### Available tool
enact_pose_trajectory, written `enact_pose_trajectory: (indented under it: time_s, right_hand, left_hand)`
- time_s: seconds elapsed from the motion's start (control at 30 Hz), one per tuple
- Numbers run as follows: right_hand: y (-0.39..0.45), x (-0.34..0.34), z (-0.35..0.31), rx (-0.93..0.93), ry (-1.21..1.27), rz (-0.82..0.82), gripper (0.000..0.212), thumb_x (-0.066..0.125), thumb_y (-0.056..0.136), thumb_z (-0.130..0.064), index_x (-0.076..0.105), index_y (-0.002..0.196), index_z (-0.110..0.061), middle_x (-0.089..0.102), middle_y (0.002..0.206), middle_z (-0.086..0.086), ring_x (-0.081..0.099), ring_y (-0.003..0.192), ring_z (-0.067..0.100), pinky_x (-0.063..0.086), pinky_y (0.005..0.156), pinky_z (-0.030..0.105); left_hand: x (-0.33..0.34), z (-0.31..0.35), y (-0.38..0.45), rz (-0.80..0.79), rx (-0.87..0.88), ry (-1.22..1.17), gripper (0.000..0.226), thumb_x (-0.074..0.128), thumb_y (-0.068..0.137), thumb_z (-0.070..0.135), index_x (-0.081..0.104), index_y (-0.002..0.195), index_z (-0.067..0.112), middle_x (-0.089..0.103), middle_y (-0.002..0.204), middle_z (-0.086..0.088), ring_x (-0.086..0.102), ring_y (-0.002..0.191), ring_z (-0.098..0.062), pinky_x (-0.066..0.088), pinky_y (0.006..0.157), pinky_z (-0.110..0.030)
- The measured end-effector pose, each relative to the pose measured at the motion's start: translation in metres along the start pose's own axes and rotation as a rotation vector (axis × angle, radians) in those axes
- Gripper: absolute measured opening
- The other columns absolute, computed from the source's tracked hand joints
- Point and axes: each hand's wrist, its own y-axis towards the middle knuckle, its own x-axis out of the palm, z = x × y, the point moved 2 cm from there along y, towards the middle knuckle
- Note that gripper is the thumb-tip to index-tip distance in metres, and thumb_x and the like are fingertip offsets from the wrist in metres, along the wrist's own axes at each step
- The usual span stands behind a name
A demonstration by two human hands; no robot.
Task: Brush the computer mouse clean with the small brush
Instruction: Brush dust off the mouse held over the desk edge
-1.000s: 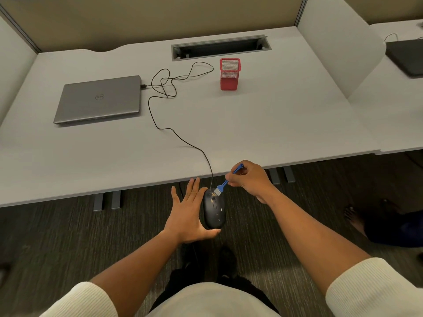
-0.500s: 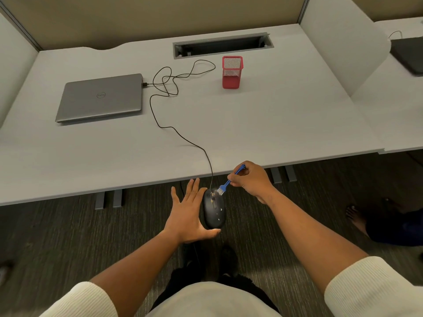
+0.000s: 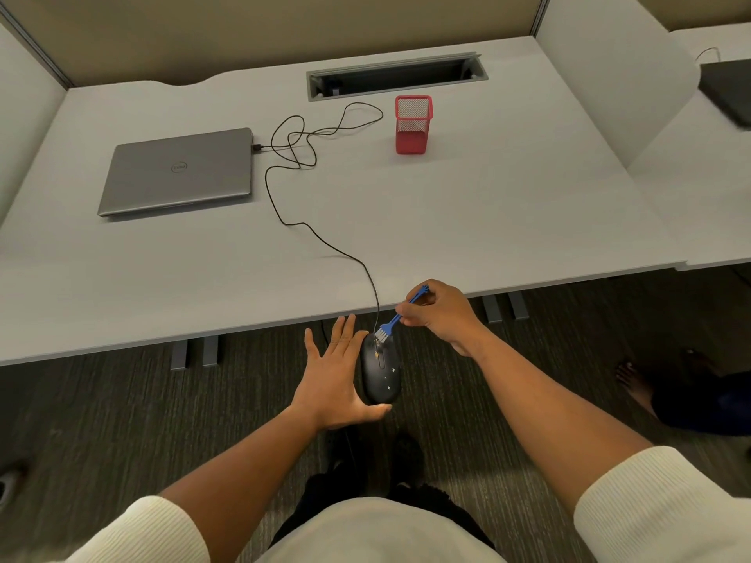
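A black wired computer mouse [image 3: 382, 373] with small light specks on its top is held in front of the desk's near edge, over the carpet. My left hand [image 3: 335, 379] cradles it from the left side and below, fingers stretched out, thumb under its rear. My right hand [image 3: 437, 310] pinches a small blue brush [image 3: 392, 321] by its handle. The white bristles rest on the mouse's front end near the scroll wheel. The mouse cable [image 3: 325, 241] runs up over the desk edge.
On the white desk [image 3: 487, 221] lie a closed grey laptop [image 3: 179, 172] at the left and a red mesh pen cup [image 3: 413, 124] at the back. A cable slot [image 3: 396, 75] is behind. Another person's bare foot [image 3: 642, 379] is at the right on the carpet.
The brush tip has shifted slightly on the front of the mouse. Both hands stay nearly where they were.
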Motion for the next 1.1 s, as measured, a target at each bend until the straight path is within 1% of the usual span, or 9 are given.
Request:
enact_pose_trajectory:
  time_s: [0.1,0.23,0.37,0.43,0.6,0.8,0.97,1.03,1.1]
  right_hand:
    - [0.001,0.004,0.001,-0.009,-0.078,-0.025,0.023,0.079,0.083,-0.010,0.064,0.100,-0.009,0.069,0.101,0.012,0.072,0.088,0.017,0.060,0.067,0.021]
    - [0.004,0.001,0.003,-0.006,-0.068,0.088,0.023,0.078,0.083,-0.009,0.063,0.101,-0.008,0.067,0.101,0.013,0.071,0.091,0.020,0.062,0.080,0.032]
    - [0.002,0.005,-0.001,-0.004,-0.029,-0.027,0.022,0.079,0.083,-0.009,0.063,0.099,-0.010,0.068,0.101,0.013,0.072,0.087,0.016,0.058,0.063,0.018]
    - [0.001,0.007,0.000,-0.006,-0.064,-0.058,0.022,0.079,0.083,-0.009,0.063,0.098,-0.009,0.069,0.099,0.012,0.072,0.084,0.015,0.056,0.060,0.015]
    - [0.004,-0.001,0.003,-0.016,-0.112,0.063,0.021,0.077,0.084,-0.009,0.062,0.100,-0.009,0.066,0.098,0.010,0.068,0.085,0.014,0.058,0.065,0.019]
    - [0.003,0.001,0.007,-0.006,-0.074,-0.089,0.022,0.080,0.081,-0.011,0.064,0.096,-0.013,0.072,0.097,0.010,0.073,0.085,0.015,0.058,0.065,0.018]
    - [0.005,-0.004,0.013,-0.031,-0.115,0.040,0.020,0.079,0.083,-0.012,0.064,0.096,-0.014,0.068,0.096,0.006,0.070,0.086,0.014,0.057,0.063,0.016]
    - [0.004,-0.005,0.014,-0.016,-0.084,-0.019,0.022,0.080,0.082,-0.012,0.064,0.097,-0.012,0.070,0.098,0.008,0.072,0.087,0.016,0.059,0.066,0.019]
    - [0.003,-0.005,0.017,0.021,-0.039,-0.094,0.024,0.081,0.081,-0.011,0.065,0.098,-0.010,0.071,0.101,0.012,0.074,0.090,0.019,0.062,0.077,0.030]
  left_hand:
    - [0.000,0.000,0.000,0.008,0.002,0.004,0.129,0.050,0.061,0.098,0.014,0.159,0.022,-0.009,0.169,-0.003,-0.025,0.151,-0.014,-0.023,0.115,-0.061]
    - [0.000,-0.001,-0.001,0.000,0.003,0.026,0.129,0.048,0.060,0.098,0.013,0.158,0.022,-0.011,0.168,-0.002,-0.027,0.151,-0.014,-0.023,0.115,-0.061]
    - [0.001,0.000,-0.002,0.000,0.010,0.040,0.130,0.048,0.060,0.098,0.013,0.159,0.021,-0.011,0.168,-0.003,-0.026,0.151,-0.014,-0.022,0.115,-0.062]
    - [0.001,0.001,-0.002,-0.004,0.016,0.049,0.131,0.046,0.060,0.099,0.012,0.159,0.021,-0.013,0.168,-0.003,-0.028,0.150,-0.014,-0.023,0.115,-0.062]
    - [0.002,0.001,-0.001,-0.003,0.027,0.057,0.129,0.045,0.060,0.100,0.014,0.158,0.022,-0.009,0.169,-0.003,-0.029,0.149,-0.014,-0.022,0.115,-0.062]
    - [0.004,0.002,-0.003,0.000,0.034,0.075,0.129,0.045,0.060,0.100,0.013,0.158,0.021,-0.008,0.169,-0.005,-0.030,0.149,-0.014,-0.021,0.116,-0.063]
    - [0.003,0.002,-0.004,-0.002,0.031,0.069,0.130,0.045,0.060,0.100,0.013,0.158,0.021,-0.010,0.168,-0.004,-0.031,0.148,-0.013,-0.023,0.115,-0.062]
    - [0.003,0.002,-0.004,-0.006,0.029,0.067,0.130,0.044,0.060,0.100,0.012,0.159,0.022,-0.010,0.168,-0.003,-0.033,0.147,-0.012,-0.023,0.115,-0.062]
    - [0.004,0.002,-0.004,-0.012,0.029,0.070,0.130,0.044,0.060,0.100,0.011,0.159,0.022,-0.011,0.168,-0.003,-0.034,0.147,-0.011,-0.023,0.115,-0.062]
